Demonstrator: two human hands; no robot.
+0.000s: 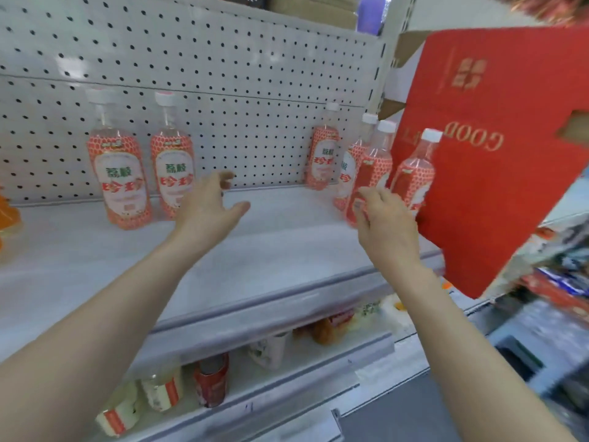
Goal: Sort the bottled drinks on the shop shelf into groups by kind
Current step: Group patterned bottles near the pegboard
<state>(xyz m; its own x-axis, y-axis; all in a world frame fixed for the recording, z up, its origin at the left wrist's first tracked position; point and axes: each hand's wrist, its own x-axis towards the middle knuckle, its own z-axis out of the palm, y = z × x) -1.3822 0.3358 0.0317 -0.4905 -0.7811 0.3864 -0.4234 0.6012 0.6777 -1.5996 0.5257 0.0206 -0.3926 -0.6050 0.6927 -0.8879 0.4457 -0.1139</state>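
Note:
Clear bottles with white caps and red-and-white patterned labels stand on the white shelf (271, 250). Two bottles (119, 173) (172, 164) stand together at the left against the pegboard. Several more cluster at the right: one at the back (322, 154), one behind the front pair (349, 167), a third (371, 164) and a fourth (414, 173) in front. My left hand (207, 205) hovers open over the shelf's middle, just right of the left pair. My right hand (385, 221) lies against the lower part of the third bottle; whether it grips is unclear.
A red cardboard box (497, 154) with gold lettering leans in at the right, right behind the right-hand bottles. An orange item (8, 215) sits at the far left edge. The lower shelf holds cans (212, 381) and other small bottles (161, 390). A perforated pegboard (223, 90) backs the shelf.

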